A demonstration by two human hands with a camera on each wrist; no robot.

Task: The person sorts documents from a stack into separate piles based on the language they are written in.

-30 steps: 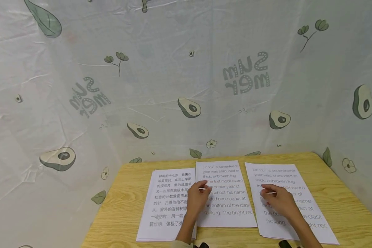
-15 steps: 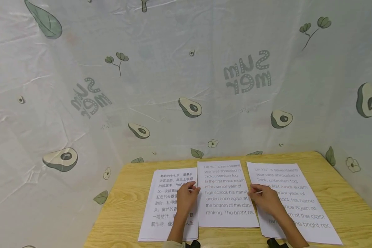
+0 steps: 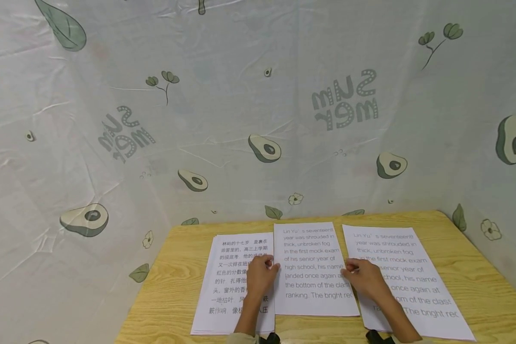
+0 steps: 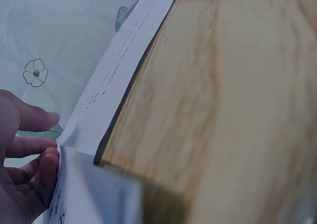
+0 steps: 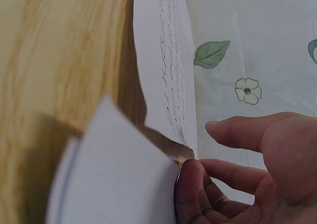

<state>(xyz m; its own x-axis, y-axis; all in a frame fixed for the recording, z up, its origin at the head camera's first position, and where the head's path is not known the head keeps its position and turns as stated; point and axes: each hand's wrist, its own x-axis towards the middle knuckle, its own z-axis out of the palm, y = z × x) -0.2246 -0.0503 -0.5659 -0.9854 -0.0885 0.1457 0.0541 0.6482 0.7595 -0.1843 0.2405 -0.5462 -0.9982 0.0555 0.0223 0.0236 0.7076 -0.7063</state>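
Note:
Three stacks of printed white paper lie side by side. The middle stack (image 3: 311, 306) bears English text, and my hands stand at its two long sides. My left hand (image 3: 260, 277) has its fingertips at the left edge, over the left stack's right part. My right hand (image 3: 363, 277) is at the right edge, partly covering the right stack. In both wrist views each thumb (image 4: 47, 119) (image 5: 228, 131) stands apart from the bent fingers, whose tips touch the paper edges. Neither hand pinches a sheet.
The left stack (image 3: 210, 286) carries Chinese text; the right stack (image 3: 434, 291), also English, lies slanted. All rest on a wooden table (image 3: 163, 286). A white avocado-patterned curtain (image 3: 223, 95) hangs close behind and at the sides.
Both hands first hover over the middle and right stacks, then shift left to the middle stack's sides. Over the last half second they dip slightly and draw inward. The stacks stay put.

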